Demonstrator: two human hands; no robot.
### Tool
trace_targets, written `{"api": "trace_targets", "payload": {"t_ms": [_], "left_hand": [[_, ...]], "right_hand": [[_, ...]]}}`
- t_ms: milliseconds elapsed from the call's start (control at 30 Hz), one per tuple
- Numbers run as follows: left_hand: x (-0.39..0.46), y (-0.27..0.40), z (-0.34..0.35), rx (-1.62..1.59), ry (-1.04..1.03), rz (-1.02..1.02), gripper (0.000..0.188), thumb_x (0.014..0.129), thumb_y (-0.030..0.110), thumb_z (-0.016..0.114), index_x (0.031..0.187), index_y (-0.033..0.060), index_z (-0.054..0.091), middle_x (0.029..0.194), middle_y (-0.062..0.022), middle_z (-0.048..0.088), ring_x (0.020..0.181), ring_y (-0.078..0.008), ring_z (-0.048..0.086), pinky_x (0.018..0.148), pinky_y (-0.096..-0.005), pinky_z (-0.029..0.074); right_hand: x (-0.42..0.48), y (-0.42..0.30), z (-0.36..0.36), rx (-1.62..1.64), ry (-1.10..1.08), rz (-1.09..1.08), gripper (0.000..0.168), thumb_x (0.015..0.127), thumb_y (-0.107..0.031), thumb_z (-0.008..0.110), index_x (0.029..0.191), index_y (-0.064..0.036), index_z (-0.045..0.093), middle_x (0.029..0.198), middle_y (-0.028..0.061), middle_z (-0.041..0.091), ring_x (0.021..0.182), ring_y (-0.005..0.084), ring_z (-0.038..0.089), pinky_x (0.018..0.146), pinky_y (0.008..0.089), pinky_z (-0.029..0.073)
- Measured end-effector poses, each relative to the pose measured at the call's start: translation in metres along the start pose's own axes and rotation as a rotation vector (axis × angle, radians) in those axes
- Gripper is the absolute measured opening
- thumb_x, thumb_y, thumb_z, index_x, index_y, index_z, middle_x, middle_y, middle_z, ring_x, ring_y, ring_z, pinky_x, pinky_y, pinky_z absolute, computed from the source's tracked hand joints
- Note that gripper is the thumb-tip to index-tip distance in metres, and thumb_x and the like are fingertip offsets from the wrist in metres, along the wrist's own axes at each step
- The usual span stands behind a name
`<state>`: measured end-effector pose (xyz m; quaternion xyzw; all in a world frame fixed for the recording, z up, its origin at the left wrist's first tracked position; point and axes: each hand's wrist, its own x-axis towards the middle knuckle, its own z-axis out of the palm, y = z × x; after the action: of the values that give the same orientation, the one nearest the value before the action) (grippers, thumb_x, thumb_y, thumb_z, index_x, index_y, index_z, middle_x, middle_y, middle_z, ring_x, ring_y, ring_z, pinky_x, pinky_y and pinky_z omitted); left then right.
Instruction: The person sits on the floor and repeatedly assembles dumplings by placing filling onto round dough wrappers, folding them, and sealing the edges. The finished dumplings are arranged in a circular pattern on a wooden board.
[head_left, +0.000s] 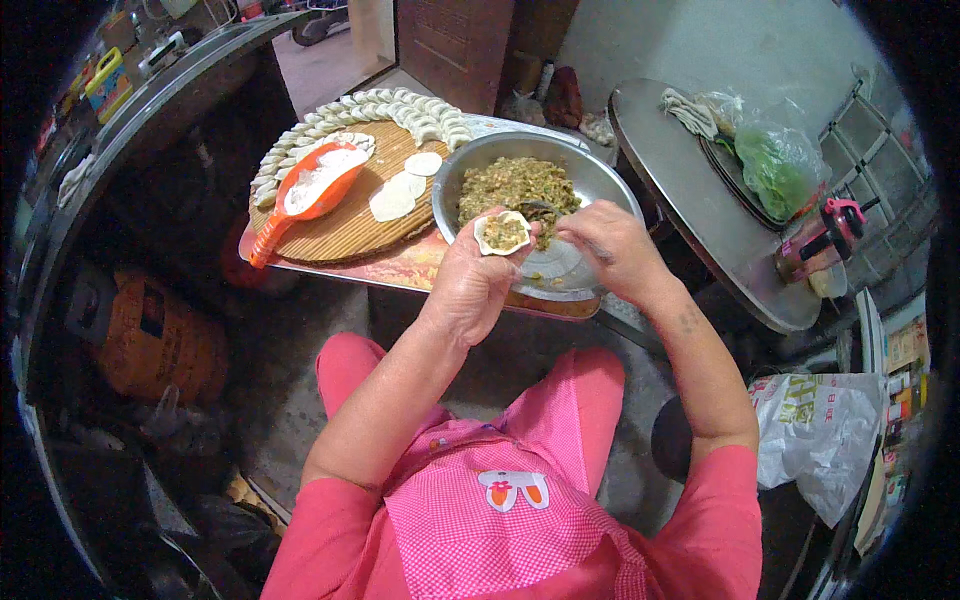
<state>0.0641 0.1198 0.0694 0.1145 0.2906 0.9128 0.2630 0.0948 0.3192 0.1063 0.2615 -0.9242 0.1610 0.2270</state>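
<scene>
Over the near left rim of a steel bowl (615, 187), my left hand (480, 277) cups a dough wrapper (502, 232) with green filling in its middle. My right hand (619, 247) grips a metal spoon, whose bowl end touches the chopped filling (517, 184). Left of the bowl lies a round slatted board (337, 244) bearing several flat wrappers (394, 199). Many folded dumplings (431, 120) line its far and left edges. An orange scoop (322, 191) with white flour rests on the board, its handle over the near left edge.
The board and bowl stand on a low table (405, 266). To the right, a dark round table (645, 135) holds a cloth (686, 112), plastic bags with greens (780, 165) and a pink-lidded bottle (829, 236). A white plastic bag (817, 435) is at the lower right.
</scene>
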Motion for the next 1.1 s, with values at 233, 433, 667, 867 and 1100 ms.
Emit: {"api": "trace_targets", "payload": {"t_ms": [233, 433, 667, 867, 1100], "left_hand": [[-0.013, -0.011, 0.005, 0.191, 0.047, 0.038, 0.034, 0.088, 0.003, 0.057, 0.121, -0.0005, 0.046, 0.104, -0.0101, 0.061, 0.091, -0.0173, 0.063, 0.078, -0.0268, 0.054], [-0.024, -0.007, -0.002, 0.130, -0.040, 0.015, 0.035, 0.088, 0.005, 0.060, 0.122, 0.0020, 0.052, 0.097, -0.0051, 0.062, 0.077, -0.0099, 0.059, 0.065, -0.0214, 0.050], [-0.034, -0.012, 0.005, 0.325, -0.021, 0.110, 0.040, 0.083, 0.001, 0.065, 0.121, 0.0051, 0.055, 0.103, -0.0041, 0.062, 0.083, -0.0087, 0.058, 0.069, -0.0219, 0.050], [-0.039, -0.010, 0.012, 0.516, 0.008, 0.112, 0.037, 0.081, 0.001, 0.066, 0.117, 0.0056, 0.058, 0.103, -0.0017, 0.063, 0.086, -0.0081, 0.058, 0.068, -0.0218, 0.050], [-0.040, -0.010, 0.012, 0.554, -0.027, 0.115, 0.038, 0.080, 0.005, 0.070, 0.117, 0.0047, 0.058, 0.093, 0.0003, 0.062, 0.073, -0.0065, 0.055, 0.061, -0.0211, 0.048]], "right_hand": [[0.014, -0.001, 0.017, -0.196, -0.346, -0.180, 0.011, 0.074, -0.010, 0.057, 0.083, -0.011, 0.061, 0.083, 0.0068, 0.062, 0.085, 0.0274, 0.059, 0.076, 0.0376, 0.048], [0.006, -0.018, 0.004, 0.213, -0.103, 0.094, 0.030, 0.079, -0.008, 0.062, 0.110, -0.007, 0.062, 0.099, 0.0145, 0.063, 0.087, 0.0262, 0.059, 0.073, 0.0327, 0.048], [-0.006, -0.054, -0.022, 0.500, 0.063, 0.223, 0.037, 0.083, -0.004, 0.057, 0.121, -0.002, 0.056, 0.111, 0.0087, 0.060, 0.094, 0.0163, 0.059, 0.080, 0.0296, 0.047], [-0.003, -0.071, -0.018, 0.300, 0.136, -0.037, 0.042, 0.082, -0.008, 0.059, 0.123, -0.005, 0.054, 0.104, 0.0137, 0.061, 0.101, 0.0315, 0.055, 0.088, 0.0387, 0.043], [-0.001, -0.077, -0.022, 0.295, 0.080, -0.121, 0.042, 0.080, -0.006, 0.059, 0.122, -0.005, 0.055, 0.099, 0.0107, 0.063, 0.098, 0.0286, 0.056, 0.088, 0.0388, 0.041]]}}
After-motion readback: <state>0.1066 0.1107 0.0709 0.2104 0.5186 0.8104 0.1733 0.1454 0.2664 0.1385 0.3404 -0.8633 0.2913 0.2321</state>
